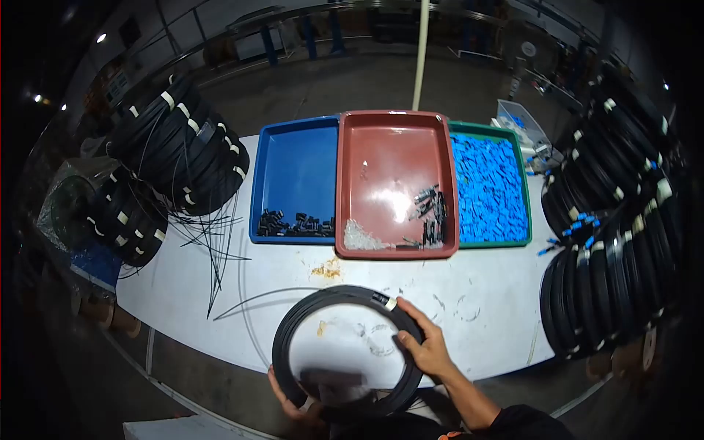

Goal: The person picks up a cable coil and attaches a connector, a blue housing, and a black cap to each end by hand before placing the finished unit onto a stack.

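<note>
A coil of black cable point(287, 334) is held up at the near edge of the white table, one loose end curving out to the left. My right hand point(429, 350) grips its right side, thumb on the inside of the ring and fingers around the outside, close to a white tape band point(391, 302) and a small label. Around the lower left of the ring, my left hand point(290, 402) is closed, its fingers partly hidden by the cable. Both hands have the same coil.
Behind the coil stand a blue tray point(299, 176) with black pieces, a red tray point(392, 158) with clear and black parts, and a green tray point(529, 213) full of blue connectors. Stacked cable coils flank the table, at left point(176, 147) and right point(612, 286).
</note>
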Motion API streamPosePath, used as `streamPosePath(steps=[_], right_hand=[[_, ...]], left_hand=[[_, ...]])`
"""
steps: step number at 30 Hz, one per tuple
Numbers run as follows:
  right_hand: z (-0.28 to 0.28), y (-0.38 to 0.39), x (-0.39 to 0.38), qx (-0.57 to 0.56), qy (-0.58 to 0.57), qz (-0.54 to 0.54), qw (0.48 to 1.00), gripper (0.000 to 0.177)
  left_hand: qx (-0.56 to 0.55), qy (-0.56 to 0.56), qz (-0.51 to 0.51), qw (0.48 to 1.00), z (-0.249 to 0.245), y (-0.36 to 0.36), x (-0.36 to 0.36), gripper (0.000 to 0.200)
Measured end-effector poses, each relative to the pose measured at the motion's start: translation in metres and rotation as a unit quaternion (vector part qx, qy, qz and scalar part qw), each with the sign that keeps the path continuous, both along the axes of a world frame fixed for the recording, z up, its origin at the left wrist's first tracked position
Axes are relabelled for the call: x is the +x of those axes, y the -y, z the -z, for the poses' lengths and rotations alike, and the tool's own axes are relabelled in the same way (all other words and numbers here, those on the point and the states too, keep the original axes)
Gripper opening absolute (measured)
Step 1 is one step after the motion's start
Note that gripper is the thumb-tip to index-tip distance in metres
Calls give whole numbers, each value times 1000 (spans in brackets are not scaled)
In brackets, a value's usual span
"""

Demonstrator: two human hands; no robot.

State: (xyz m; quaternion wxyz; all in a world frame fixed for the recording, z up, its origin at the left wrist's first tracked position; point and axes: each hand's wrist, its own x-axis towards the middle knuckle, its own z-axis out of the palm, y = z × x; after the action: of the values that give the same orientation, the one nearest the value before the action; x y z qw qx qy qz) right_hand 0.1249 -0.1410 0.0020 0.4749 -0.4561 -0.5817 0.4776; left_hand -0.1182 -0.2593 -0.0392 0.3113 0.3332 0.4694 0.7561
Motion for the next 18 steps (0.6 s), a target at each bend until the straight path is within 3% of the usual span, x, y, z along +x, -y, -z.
streamPosePath(steps=[1, 2, 3, 5, 7, 18], right_hand=[[2, 4, 2, -4, -5, 10, 1000, 58], [3, 7, 4, 17, 3, 22, 1000, 58], [1, 10, 5, 4, -1, 33, 999, 58], [3, 14, 11, 25, 15, 48, 998, 59], [3, 21, 17, 16, 3, 61, 998, 59], [26, 58, 47, 26, 48, 121, 991, 63]], left_hand=[[-101, 0, 25, 995, -48, -7, 16, 116], [-81, -51, 22, 995, -22, -5, 8, 115], [-88, -216, 12, 972, -15, -7, -3, 108], [-5, 29, 80, 996, -18, -15, 8, 103], [-93, -64, 64, 992, -30, -16, 10, 101], [-139, -230, 136, 954, -34, -53, 7, 99]])
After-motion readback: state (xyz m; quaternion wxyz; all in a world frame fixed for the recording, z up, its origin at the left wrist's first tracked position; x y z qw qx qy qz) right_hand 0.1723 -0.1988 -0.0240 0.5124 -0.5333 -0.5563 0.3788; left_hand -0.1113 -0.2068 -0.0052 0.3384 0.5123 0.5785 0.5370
